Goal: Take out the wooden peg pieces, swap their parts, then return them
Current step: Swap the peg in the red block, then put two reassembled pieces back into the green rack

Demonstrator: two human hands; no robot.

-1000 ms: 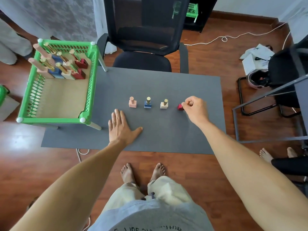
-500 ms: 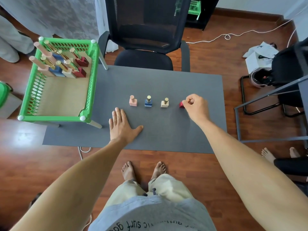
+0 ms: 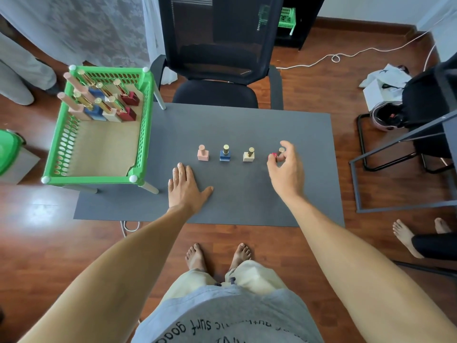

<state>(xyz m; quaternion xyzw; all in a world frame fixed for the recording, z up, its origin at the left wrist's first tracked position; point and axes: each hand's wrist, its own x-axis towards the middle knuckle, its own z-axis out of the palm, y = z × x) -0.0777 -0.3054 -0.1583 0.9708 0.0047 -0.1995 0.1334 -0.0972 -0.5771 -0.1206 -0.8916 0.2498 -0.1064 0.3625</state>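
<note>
Four small wooden peg pieces are seen standing in a row on the grey rectangular surface [image 3: 247,125]: a pink square-based peg piece [image 3: 203,153], a blue-based piece with a gold peg [image 3: 225,153], a cream-based piece with a gold peg [image 3: 248,154] and a red-based piece with a gold peg [image 3: 276,154] at the right end. Taking out is therefore judged to be under way, while swapping and returning appear still to be done. Eight taller peg pieces are counted, roughly, in the green perforated plastic basket [image 3: 144,134] at the left, though overlap makes the count uncertain. The left hand [image 3: 186,188] is laid flat on the surface with fingers straight, holding nothing. The right hand [image 3: 285,167] is set at the red-based piece with fingers loosely curved around it; whether it is pinched or merely touched cannot be told. The red base is largely hidden behind those fingers.
</note>
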